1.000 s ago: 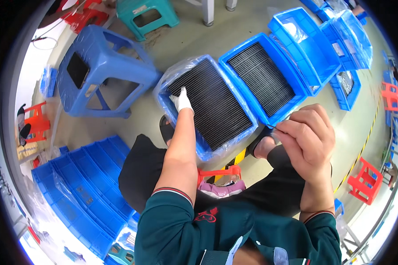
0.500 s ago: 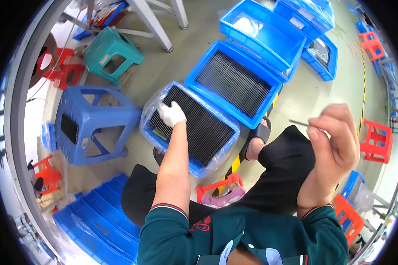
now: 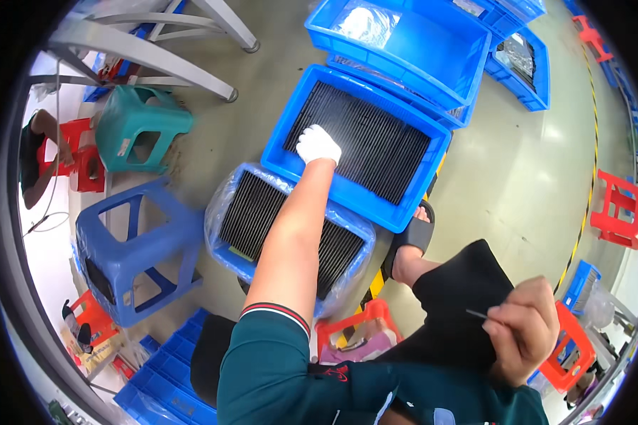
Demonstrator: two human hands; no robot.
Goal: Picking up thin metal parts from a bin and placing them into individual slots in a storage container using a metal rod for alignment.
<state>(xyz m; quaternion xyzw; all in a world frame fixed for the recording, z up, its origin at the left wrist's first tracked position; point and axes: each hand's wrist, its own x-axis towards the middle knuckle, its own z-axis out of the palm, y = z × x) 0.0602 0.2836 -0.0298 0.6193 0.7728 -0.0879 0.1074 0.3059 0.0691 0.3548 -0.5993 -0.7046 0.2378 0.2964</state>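
Note:
My left hand (image 3: 318, 144), in a white glove, reaches over the farther blue bin (image 3: 279, 134). Its fingers curl down at the left side of the rows of thin black strips (image 3: 376, 145) inside; what they grip, if anything, is hidden. Off to the right, above my knee, my bare right hand (image 3: 524, 327) pinches a thin dark rod (image 3: 476, 313) between thumb and fingers, its end poking out leftward. Nearer to me stands a second blue bin (image 3: 245, 267) lined with clear plastic, holding similar black strips (image 3: 252, 212) and partly covered by my left forearm.
Blue crates (image 3: 432, 44) are stacked beyond the far bin. To the left stand a blue stool (image 3: 145, 244) with a dark phone-like slab and a green stool (image 3: 138, 131). Blue crates (image 3: 166, 372) lie at lower left. Another person's arm (image 3: 49, 145) shows at far left.
My left hand has moved from the plastic-lined bin to the farther bin. My right hand has dropped lower, still pinching the rod. The whole view has shifted.

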